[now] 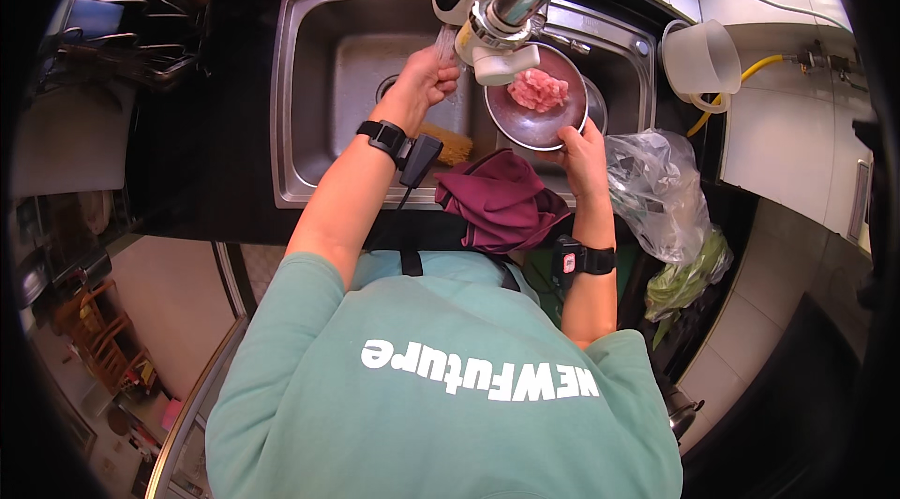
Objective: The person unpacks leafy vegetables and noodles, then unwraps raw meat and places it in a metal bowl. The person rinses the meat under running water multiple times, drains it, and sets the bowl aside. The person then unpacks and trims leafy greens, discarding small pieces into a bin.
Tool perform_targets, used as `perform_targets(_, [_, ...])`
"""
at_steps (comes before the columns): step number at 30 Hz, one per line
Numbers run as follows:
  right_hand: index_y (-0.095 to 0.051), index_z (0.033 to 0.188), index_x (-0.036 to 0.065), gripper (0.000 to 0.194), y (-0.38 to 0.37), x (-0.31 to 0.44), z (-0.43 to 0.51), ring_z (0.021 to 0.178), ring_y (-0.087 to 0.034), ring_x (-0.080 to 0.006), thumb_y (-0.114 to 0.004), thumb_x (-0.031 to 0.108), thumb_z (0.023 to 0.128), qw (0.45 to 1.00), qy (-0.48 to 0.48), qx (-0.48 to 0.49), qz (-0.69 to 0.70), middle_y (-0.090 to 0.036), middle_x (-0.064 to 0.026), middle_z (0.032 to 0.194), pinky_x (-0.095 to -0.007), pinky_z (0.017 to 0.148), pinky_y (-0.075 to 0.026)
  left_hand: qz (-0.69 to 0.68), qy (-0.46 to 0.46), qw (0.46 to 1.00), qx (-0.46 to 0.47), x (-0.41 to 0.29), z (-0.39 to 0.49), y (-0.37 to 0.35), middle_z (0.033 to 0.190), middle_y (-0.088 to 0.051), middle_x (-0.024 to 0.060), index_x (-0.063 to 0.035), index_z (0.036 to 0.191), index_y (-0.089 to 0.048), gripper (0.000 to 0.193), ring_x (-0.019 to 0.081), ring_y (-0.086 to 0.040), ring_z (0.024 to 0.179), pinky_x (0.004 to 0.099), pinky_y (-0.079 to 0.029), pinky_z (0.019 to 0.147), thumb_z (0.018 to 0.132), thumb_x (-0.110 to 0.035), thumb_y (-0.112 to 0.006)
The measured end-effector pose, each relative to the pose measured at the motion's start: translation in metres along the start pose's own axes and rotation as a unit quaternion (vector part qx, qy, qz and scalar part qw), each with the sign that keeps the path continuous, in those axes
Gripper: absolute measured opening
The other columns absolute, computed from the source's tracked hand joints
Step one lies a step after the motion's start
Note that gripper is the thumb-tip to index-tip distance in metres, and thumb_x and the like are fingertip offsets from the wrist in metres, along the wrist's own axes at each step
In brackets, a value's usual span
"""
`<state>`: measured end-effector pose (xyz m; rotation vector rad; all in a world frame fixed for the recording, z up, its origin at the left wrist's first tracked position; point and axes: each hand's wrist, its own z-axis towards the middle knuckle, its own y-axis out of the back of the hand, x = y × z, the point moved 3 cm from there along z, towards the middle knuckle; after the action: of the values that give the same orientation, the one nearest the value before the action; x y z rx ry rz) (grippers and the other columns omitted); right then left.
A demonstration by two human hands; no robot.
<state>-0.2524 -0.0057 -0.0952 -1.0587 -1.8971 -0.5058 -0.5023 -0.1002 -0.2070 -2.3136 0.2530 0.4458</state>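
My right hand (585, 153) grips the near rim of a round metal bowl (520, 125), which is held over the sink's right side. Raw minced meat (540, 89) lies in the bowl. Over the left basin of the steel sink (287, 112), my left hand (427, 79) is under a stream of water from the faucet (496, 28), with its fingers curled; whether it holds anything is hidden. A yellow sponge-like pad (447, 145) lies in the basin below my left wrist. A maroon cloth (500, 200) hangs over the sink's front edge.
At the right are a clear plastic bag (657, 183), leafy greens in plastic (685, 277) and a translucent plastic jug (703, 60). A yellow hose (745, 81) runs to a wall valve. A dish rack (140, 35) stands at the left. The faucet spout juts over the sink.
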Motion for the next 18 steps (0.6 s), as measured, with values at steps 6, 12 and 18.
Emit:
perform_targets(6, [-0.053, 0.120, -0.004, 0.039, -0.013, -0.006, 0.004, 0.082, -0.070, -0.0229, -0.048, 0.000, 0.082, 1.000, -0.008, 0.019, 0.009, -0.065, -0.0135, 0.101, -0.0366, 0.063, -0.065, -0.003, 0.019, 0.996, 0.085, -0.004, -0.003, 0.000, 0.062, -0.034, -0.0040, -0.0101, 0.078, -0.045, 0.017, 0.0068, -0.030, 0.048, 0.0229, -0.022, 0.041, 0.095, -0.009, -0.042])
perform_targets(12, [-0.053, 0.121, -0.003, 0.036, -0.035, -0.011, 0.016, 0.085, -0.070, -0.0228, -0.050, 0.000, 0.085, 0.998, -0.033, 0.059, -0.016, -0.065, -0.0127, 0.104, -0.0376, 0.066, -0.064, 0.066, -0.016, 0.997, 0.043, -0.009, 0.003, 0.020, 0.076, -0.054, 0.0024, -0.0092, 0.090, -0.054, 0.013, 0.0130, -0.050, 0.060, 0.0264, -0.040, 0.051, 0.096, -0.016, -0.045])
perform_targets(18, [-0.053, 0.122, -0.002, 0.038, -0.077, -0.023, 0.044, 0.081, -0.068, -0.0211, -0.048, 0.001, 0.084, 0.996, -0.011, 0.083, -0.001, -0.064, -0.0107, 0.101, -0.0371, 0.061, -0.063, -0.004, 0.016, 0.983, 0.183, -0.013, -0.070, 0.014, 0.135, -0.057, 0.0095, -0.0102, 0.145, -0.042, 0.056, 0.0243, -0.059, 0.121, 0.0475, -0.052, 0.098, 0.093, -0.021, -0.059])
